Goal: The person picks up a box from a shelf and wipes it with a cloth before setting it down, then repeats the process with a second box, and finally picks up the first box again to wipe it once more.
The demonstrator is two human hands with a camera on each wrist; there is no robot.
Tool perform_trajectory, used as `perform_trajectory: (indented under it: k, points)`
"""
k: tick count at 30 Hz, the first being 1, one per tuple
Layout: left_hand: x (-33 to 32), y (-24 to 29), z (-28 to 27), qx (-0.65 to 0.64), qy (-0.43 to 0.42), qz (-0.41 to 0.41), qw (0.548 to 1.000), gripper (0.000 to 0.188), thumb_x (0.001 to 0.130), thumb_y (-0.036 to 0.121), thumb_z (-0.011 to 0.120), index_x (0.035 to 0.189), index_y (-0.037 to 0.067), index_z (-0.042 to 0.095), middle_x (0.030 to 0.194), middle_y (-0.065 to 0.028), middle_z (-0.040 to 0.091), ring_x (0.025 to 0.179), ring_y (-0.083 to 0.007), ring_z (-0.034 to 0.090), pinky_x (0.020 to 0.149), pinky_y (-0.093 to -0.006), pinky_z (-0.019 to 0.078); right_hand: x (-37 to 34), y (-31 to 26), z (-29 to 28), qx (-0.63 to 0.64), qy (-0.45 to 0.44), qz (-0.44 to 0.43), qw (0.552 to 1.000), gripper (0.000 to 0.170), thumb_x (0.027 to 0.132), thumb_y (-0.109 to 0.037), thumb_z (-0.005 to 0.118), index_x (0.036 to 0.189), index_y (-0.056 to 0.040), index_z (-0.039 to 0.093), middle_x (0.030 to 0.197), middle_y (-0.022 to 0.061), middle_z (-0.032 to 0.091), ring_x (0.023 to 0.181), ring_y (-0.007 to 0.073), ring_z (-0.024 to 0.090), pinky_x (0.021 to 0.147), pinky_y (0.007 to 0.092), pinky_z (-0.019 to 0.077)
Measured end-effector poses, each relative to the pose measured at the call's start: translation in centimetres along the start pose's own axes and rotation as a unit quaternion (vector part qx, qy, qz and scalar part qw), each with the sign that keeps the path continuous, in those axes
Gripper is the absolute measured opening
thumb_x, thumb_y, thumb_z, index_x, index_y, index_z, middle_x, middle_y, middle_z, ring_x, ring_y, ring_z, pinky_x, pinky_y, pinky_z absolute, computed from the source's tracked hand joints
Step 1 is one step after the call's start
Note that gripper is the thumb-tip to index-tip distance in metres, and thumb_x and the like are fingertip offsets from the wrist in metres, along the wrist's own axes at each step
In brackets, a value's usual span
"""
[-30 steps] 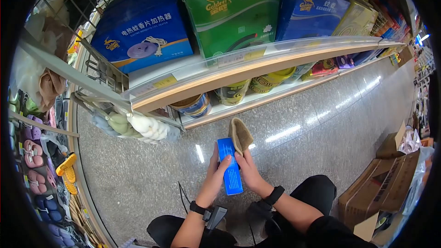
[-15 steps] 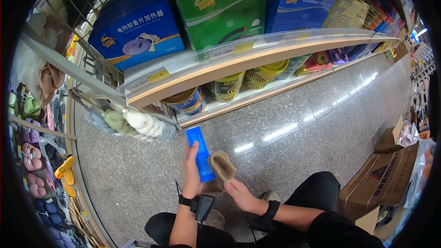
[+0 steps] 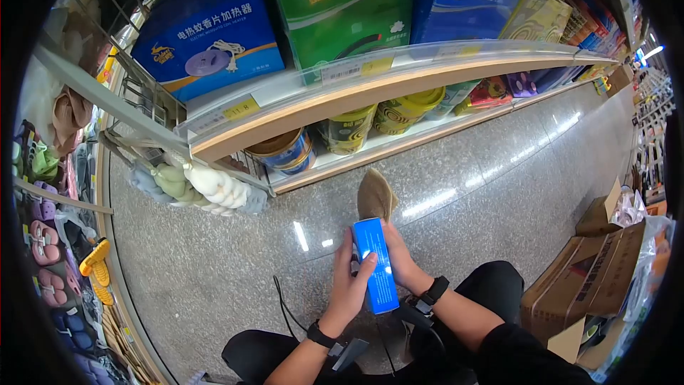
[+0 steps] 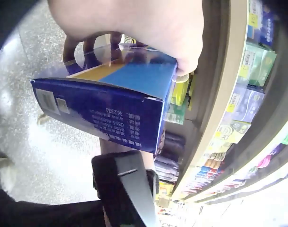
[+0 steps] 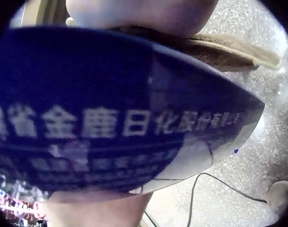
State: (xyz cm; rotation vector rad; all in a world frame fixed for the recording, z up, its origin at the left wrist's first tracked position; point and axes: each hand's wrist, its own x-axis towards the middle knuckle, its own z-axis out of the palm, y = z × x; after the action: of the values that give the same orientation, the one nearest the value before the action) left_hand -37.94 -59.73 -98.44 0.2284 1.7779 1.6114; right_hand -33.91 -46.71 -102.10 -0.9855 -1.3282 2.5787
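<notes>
My left hand grips a slim blue cardboard box, thumb across its printed face. In the left wrist view, that hand wraps over the top of the box, whose end shows white print and a barcode label. My right hand is close against the box's right side and holds a brown fuzzy piece of cloth, which sticks out beyond the box's far end. The right wrist view has the box filling the middle, with the cloth's light stitched edge behind it.
Ahead is a shelf with a blue heater box, green packs and lidded tubs below. A bundle of braided mops hangs at its left end. Slippers line the left; cardboard cartons stand right.
Half a second ago the hands were apart, the box farther left and the cloth lower at its right. Now they are together again, the box further right and the cloth behind it pointing at the shelf.
</notes>
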Motion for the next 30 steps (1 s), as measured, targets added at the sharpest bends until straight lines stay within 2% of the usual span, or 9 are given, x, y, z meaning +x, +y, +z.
perform_trajectory:
  k: [6, 9, 14, 16, 17, 20, 22, 25, 30]
  points:
    - [1.3, -0.1, -3.7, -0.233, 0.059, -0.055, 0.969, 0.062, 0.098, 0.033, 0.050, 0.147, 0.000, 0.030, 0.132, -0.0113, 0.047, 0.117, -0.0185, 0.047, 0.102, -0.0315, 0.0352, -3.9, 0.0, 3.9, -0.145, -0.085, -0.079, 0.983, 0.033, 0.104, -0.037, 0.038, 0.107, -0.0074, 0.053, 0.096, -0.0003, 0.055, 0.093, 0.0085, 0.051, 0.085, 0.0280, 0.0442]
    - [1.9, 1.5, -6.6, -0.201, 0.128, 0.001, 0.971, 0.059, 0.099, 0.035, 0.048, 0.144, 0.001, 0.034, 0.125, -0.0082, 0.051, 0.110, -0.0157, 0.050, 0.099, -0.0297, 0.0371, -7.0, 0.9, 5.1, -0.191, -0.186, -0.079, 0.961, 0.045, 0.103, -0.023, 0.038, 0.140, 0.0018, 0.038, 0.146, 0.0115, 0.036, 0.137, 0.0222, 0.030, 0.113, 0.0353, 0.0221]
    - [0.7, 3.3, -6.9, -0.172, 0.103, -0.008, 0.980, 0.055, 0.099, 0.034, 0.048, 0.142, 0.001, 0.038, 0.127, -0.0078, 0.052, 0.112, -0.0149, 0.050, 0.099, -0.0293, 0.0372, -8.1, 0.6, 5.2, -0.218, -0.203, -0.189, 0.936, 0.047, 0.103, -0.025, 0.039, 0.142, 0.0019, 0.035, 0.143, 0.0123, 0.040, 0.134, 0.0222, 0.034, 0.111, 0.0353, 0.0251]
    - [0.8, 1.7, -6.2, -0.183, 0.052, -0.049, 0.980, 0.049, 0.098, 0.041, 0.047, 0.131, 0.005, 0.047, 0.121, -0.0074, 0.056, 0.106, -0.0158, 0.057, 0.093, -0.0319, 0.0453, -8.0, -0.6, 4.9, -0.138, -0.152, -0.041, 0.978, 0.047, 0.104, -0.027, 0.038, 0.141, 0.0015, 0.037, 0.141, 0.0111, 0.041, 0.130, 0.0196, 0.037, 0.109, 0.0337, 0.0282]
    - [0.2, 3.8, -5.0, -0.170, 0.013, -0.036, 0.985, 0.058, 0.099, 0.034, 0.048, 0.146, 0.002, 0.034, 0.137, -0.0104, 0.047, 0.122, -0.0180, 0.047, 0.103, -0.0306, 0.0346, -7.6, -0.9, 4.6, -0.149, -0.133, -0.060, 0.978, 0.046, 0.104, -0.028, 0.038, 0.140, 0.0011, 0.038, 0.137, 0.0103, 0.044, 0.127, 0.0181, 0.039, 0.108, 0.0331, 0.0300]
    - [-0.8, 5.4, -3.1, -0.069, -0.017, -0.003, 0.997, 0.056, 0.099, 0.039, 0.046, 0.142, 0.003, 0.039, 0.133, -0.0088, 0.051, 0.122, -0.0174, 0.048, 0.102, -0.0317, 0.0389, -5.7, -1.3, 3.0, -0.108, -0.074, -0.067, 0.989, 0.044, 0.104, -0.031, 0.038, 0.135, -0.0002, 0.042, 0.123, 0.0068, 0.054, 0.117, 0.0137, 0.046, 0.101, 0.0300, 0.0369]
    - [-0.2, 4.4, -3.3, -0.043, -0.043, 0.046, 0.997, 0.065, 0.097, 0.030, 0.055, 0.149, 0.003, 0.027, 0.153, -0.0154, 0.028, 0.135, -0.0220, 0.037, 0.111, -0.0342, 0.0279, -4.6, -1.7, 2.2, -0.094, -0.026, -0.076, 0.992, 0.043, 0.103, -0.034, 0.041, 0.131, -0.0024, 0.046, 0.114, 0.0054, 0.059, 0.108, 0.0121, 0.055, 0.093, 0.0281, 0.0450]
    - [-0.8, 7.8, -2.1, -0.092, -0.032, -0.026, 0.995, 0.075, 0.087, 0.014, 0.071, 0.148, 0.002, 0.028, 0.137, -0.0106, 0.046, 0.125, -0.0184, 0.046, 0.103, -0.0324, 0.0383, -4.4, -4.2, 2.3, 0.135, 0.005, 0.056, 0.989, 0.044, 0.101, -0.041, 0.044, 0.129, -0.0063, 0.048, 0.115, 0.0073, 0.061, 0.099, 0.0140, 0.063, 0.084, 0.0289, 0.0535]
    - [0.4, 3.2, -3.4, -0.244, -0.075, -0.145, 0.956, 0.059, 0.087, 0.017, 0.072, 0.135, 0.004, 0.040, 0.123, -0.0065, 0.055, 0.111, -0.0146, 0.055, 0.092, -0.0301, 0.0465, -4.3, -5.1, 2.3, 0.118, -0.003, 0.099, 0.988, 0.049, 0.100, -0.042, 0.045, 0.133, -0.0061, 0.046, 0.120, 0.0081, 0.060, 0.104, 0.0156, 0.061, 0.089, 0.0302, 0.0508]
